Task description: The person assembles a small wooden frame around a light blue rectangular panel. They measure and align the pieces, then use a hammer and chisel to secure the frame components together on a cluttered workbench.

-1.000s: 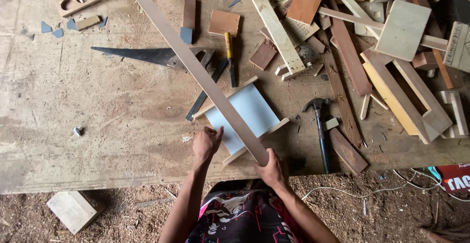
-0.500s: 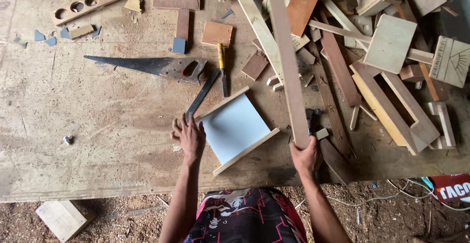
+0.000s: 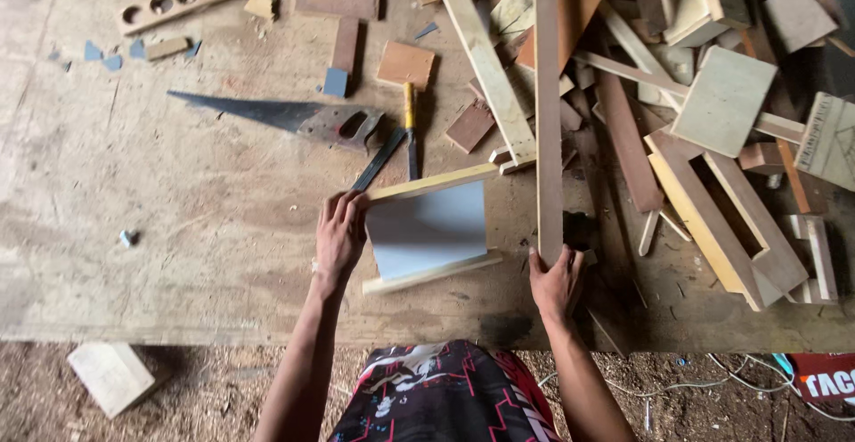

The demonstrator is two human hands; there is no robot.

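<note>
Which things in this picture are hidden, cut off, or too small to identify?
All in the head view:
- Hammer: the long wooden strip and the right hand cover most of it.
- Left hand: its fingertips curl over the pale-blue panel edge, hidden.
- Red object: cut off by the frame's corner.
- Small grey item: too small to identify.

Open bench surface (image 3: 178, 219) left of left hand (image 3: 340, 235): only handsaw (image 3: 285, 117) and small bolt (image 3: 128, 238) there. Right of long batten (image 3: 549, 112): dense offcut pile (image 3: 712, 112) blocks passage. Chisel (image 3: 411, 130) lies behind white panel (image 3: 429, 228).
</note>
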